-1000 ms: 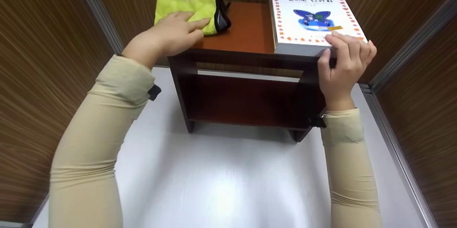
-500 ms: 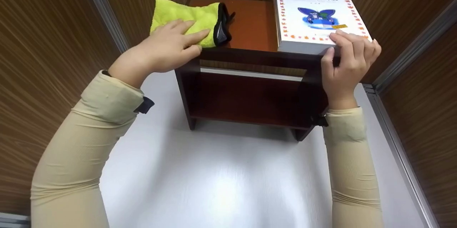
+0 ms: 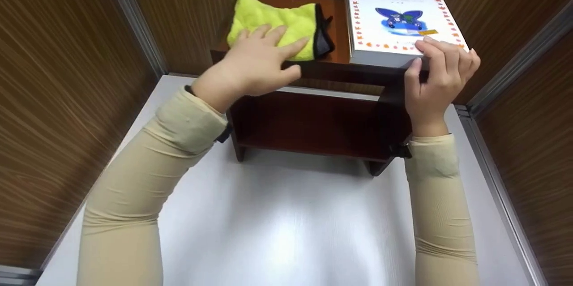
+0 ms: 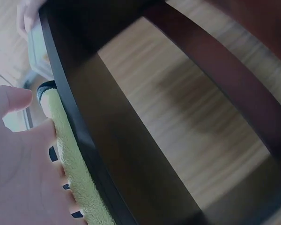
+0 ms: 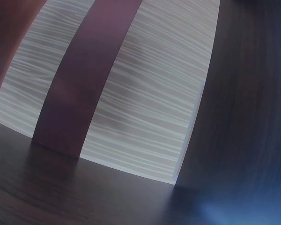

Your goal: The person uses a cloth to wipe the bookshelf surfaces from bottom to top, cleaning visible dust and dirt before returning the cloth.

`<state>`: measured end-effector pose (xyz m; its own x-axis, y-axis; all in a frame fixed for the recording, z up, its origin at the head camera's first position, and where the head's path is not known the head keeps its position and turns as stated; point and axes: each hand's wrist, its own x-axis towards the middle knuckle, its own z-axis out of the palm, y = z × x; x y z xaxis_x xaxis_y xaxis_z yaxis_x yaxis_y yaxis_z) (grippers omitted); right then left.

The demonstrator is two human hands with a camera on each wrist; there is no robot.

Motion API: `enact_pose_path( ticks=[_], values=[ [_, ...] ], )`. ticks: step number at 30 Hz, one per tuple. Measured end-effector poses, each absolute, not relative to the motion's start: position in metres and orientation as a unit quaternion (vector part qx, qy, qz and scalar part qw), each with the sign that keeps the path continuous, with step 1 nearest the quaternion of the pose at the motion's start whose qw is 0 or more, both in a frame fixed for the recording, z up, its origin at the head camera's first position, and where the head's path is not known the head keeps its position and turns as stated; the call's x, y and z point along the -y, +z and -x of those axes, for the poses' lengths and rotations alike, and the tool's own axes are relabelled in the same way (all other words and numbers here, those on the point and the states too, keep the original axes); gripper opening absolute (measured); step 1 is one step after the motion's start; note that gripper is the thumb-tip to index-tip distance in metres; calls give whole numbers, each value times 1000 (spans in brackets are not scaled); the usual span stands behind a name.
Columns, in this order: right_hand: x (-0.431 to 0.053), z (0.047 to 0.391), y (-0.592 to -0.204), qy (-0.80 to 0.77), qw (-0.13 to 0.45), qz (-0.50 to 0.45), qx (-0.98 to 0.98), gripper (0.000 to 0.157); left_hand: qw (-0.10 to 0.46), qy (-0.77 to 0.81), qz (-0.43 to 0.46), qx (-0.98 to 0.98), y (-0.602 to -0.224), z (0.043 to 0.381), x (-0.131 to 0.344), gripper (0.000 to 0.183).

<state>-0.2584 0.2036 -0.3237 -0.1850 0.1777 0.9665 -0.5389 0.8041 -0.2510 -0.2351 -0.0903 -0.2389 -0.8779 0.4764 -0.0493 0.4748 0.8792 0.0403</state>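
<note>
My left hand (image 3: pixel 259 62) lies spread on a folded yellow-green cloth (image 3: pixel 286 15) with black edging, on the left part of a small wooden shelf's top (image 3: pixel 339 8). The left wrist view catches the left hand (image 4: pixel 23 164) along the cloth (image 4: pixel 77 159) at the top's edge. On the right, a stack of white-covered books (image 3: pixel 362 31) bears a blue butterfly picture on its upper cover. My right hand (image 3: pixel 441 71) grips its near right corner, fingertips on the cover and thumb at the front side. The right wrist view shows shelf boards, not the hand.
Below the top, the shelf has a dark red lower board (image 3: pixel 309 120) and dark side panels (image 3: pixel 389 107). It stands on a pale floor (image 3: pixel 268 214). Wood-grained walls (image 3: pixel 53 98) close in behind and at both sides, with a metal strip (image 3: pixel 134 22) at the left corner.
My left hand first drew the cloth toward the front edge, then carried it right across the top toward the books. My right hand has stayed at the stack's corner.
</note>
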Motion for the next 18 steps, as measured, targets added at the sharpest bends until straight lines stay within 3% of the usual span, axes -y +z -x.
enact_pose_path(
  ticks=[8,18],
  values=[
    [-202,260,-326,287,623,-125,717,30,31,-2,-263,-964,-240,235,57,61],
    [-199,254,-321,291,623,-125,716,30,10,-5,-265,-964,-244,235,52,60]
  ],
)
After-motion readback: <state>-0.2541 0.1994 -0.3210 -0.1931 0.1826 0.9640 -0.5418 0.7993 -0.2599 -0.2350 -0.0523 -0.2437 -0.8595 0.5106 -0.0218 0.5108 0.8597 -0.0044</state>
